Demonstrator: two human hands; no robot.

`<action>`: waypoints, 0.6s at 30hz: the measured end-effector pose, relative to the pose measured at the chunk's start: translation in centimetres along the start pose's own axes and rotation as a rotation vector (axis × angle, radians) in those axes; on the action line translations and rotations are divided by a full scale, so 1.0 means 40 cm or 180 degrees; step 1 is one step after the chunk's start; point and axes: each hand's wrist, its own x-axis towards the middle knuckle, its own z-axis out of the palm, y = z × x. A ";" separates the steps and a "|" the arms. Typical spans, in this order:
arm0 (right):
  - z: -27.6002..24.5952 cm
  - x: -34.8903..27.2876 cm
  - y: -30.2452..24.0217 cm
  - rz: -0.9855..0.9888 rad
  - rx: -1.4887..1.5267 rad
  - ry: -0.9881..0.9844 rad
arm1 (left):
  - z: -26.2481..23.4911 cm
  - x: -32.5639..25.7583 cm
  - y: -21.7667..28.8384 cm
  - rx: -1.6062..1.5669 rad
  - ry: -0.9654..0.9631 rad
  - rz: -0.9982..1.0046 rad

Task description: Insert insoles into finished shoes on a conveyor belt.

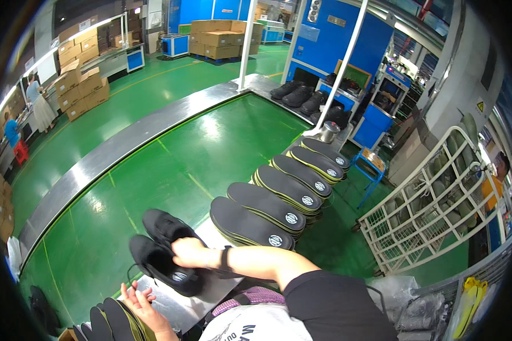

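A pair of black lace-up shoes sits side by side at the edge of the green conveyor belt, toes pointing away from me. My right hand is closed at the collars of the shoes; its fingertips are partly hidden. A pale round mark shows on the insole inside the nearer shoe. My left hand, fingers spread and holding nothing I can see, is beside a stack of dark insoles at the lower left. A loose black lace loops out from the nearer shoe just above those fingers.
Several stacks of black insoles with yellow-green layers line the right side. Black shoes stand at the belt's far end. A white wire cart is at right; a blue stool stands nearby. Another dark shoe lies far left.
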 end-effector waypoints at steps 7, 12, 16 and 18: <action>-0.016 0.285 -0.230 -0.0242 0.0377 0.0284 | -0.083 -0.059 0.028 0.1200 0.0362 0.0019; 0.053 0.126 -0.165 -0.0877 0.0614 -0.0530 | -0.110 -0.097 -0.033 0.0758 0.0160 -0.1586; 0.105 -0.147 -0.030 -0.0586 0.1161 -0.1283 | -0.134 -0.126 -0.108 0.0341 -0.0564 -0.1399; 0.073 -0.281 0.010 -0.0346 0.0736 -0.1263 | -0.112 -0.140 -0.144 0.0400 -0.0900 -0.1332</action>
